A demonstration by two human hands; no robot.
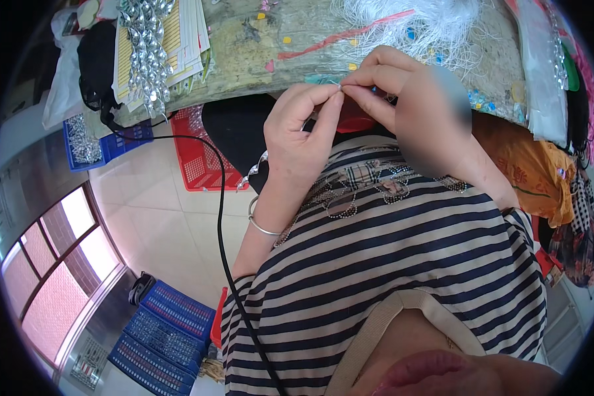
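My left hand point(301, 129) and right hand point(402, 99) meet fingertip to fingertip at the edge of the worktable point(257, 53), both pinched narrow on a tiny silvery piece point(340, 86) too small to identify. White threads point(435, 26) lie just beyond; a silver bangle point(261, 226) circles my left wrist.

White threads point(435, 23) and card stacks point(171, 39) crowd the table point(257, 56); its middle lies open.

Two hands point(340, 109), one bangle point(263, 228), three blue baskets point(171, 323), one red basket point(201, 155).
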